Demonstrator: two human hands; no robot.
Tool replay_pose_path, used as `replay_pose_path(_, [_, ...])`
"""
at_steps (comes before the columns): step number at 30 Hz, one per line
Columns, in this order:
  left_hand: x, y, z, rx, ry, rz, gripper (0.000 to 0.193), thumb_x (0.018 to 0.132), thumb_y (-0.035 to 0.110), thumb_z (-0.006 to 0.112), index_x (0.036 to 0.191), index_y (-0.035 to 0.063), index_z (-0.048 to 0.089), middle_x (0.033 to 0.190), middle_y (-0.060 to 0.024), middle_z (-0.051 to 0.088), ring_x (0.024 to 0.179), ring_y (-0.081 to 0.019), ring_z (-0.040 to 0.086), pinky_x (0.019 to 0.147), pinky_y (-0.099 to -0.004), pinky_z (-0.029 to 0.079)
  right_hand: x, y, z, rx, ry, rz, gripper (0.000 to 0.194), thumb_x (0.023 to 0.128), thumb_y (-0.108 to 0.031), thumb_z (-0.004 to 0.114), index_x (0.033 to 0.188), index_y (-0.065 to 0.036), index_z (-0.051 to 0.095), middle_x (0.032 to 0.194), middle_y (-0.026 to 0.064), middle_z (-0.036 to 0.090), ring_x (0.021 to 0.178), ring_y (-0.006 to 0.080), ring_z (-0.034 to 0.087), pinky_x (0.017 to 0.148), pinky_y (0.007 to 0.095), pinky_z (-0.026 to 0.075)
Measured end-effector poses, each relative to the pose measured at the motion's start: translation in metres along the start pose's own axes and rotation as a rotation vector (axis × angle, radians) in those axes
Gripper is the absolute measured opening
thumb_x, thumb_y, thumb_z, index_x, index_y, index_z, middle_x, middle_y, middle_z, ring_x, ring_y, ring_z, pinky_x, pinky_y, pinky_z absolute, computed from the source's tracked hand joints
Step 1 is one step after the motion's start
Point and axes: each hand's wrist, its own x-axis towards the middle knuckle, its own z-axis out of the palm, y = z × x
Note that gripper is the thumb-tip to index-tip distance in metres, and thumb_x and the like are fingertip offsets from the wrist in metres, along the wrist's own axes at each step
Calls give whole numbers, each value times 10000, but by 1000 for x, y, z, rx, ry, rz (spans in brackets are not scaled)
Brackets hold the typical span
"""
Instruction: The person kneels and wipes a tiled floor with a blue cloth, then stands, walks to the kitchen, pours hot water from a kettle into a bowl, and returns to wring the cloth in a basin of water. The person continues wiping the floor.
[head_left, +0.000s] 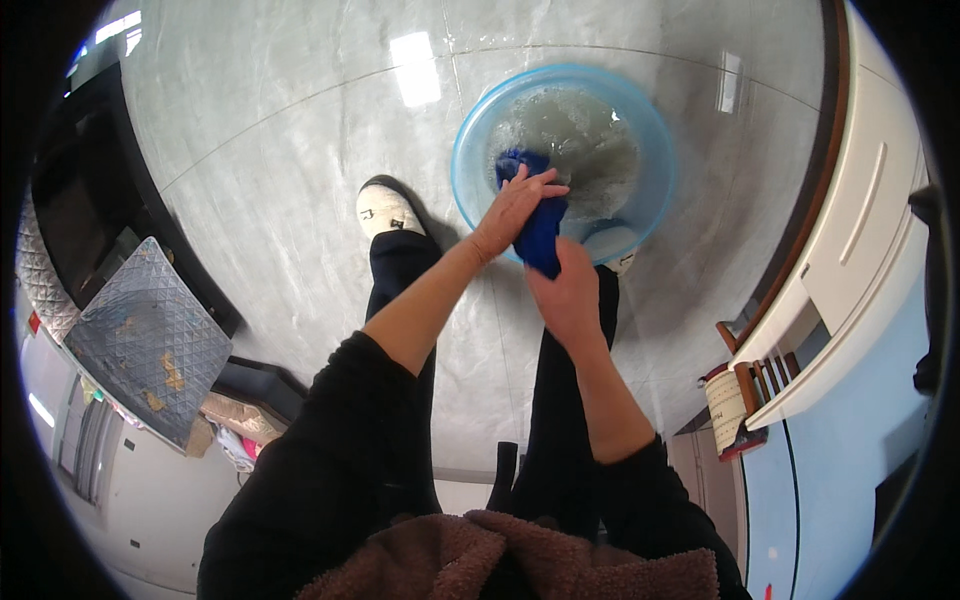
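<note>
A wet dark-blue cloth (541, 234) stretches over the near left rim of a round, translucent blue plastic basin (658, 217). My left hand (517, 210) lies over the cloth's middle and holds it, with fingers extended. Closer to me, my right hand (570, 292) grips the cloth's near end just outside the rim. The far end of the cloth hangs bunched at the water. Cloudy water (577, 142) with patches of suds fills part of the basin. A pale rounded shape (609, 240) shows by the near right wall; I cannot tell whether it is inside or seen through the plastic.
The basin stands on glossy grey floor tiles (300, 150) between my feet, near my left shoe (386, 210). At left are a black cabinet (82, 172) and a quilted grey cover (150, 345). To the right stand a cream drawer unit (862, 187) and a wooden chair (765, 375).
</note>
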Motion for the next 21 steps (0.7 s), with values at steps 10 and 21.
replay_pose_path(10, [18,-11,-27,-448,-275,-280,628,1035,581,370,1170,73,713,1378,-174,601,1358,-272,475,1219,-398,206,-37,-111,-87,410,-16,96,383,887,-45,742,1214,22,554,1077,93,634,953,145,614,827,283,520])
replay_pose_path(21, [14,30,-13,-846,-48,-554,897,966,773,301,1548,94,366,1513,-142,467,1363,-264,477,1167,-413,340,52,-31,-37,58,246,-143,422,842,-105,752,1201,23,573,1202,175,567,1103,332,576,929,429,474])
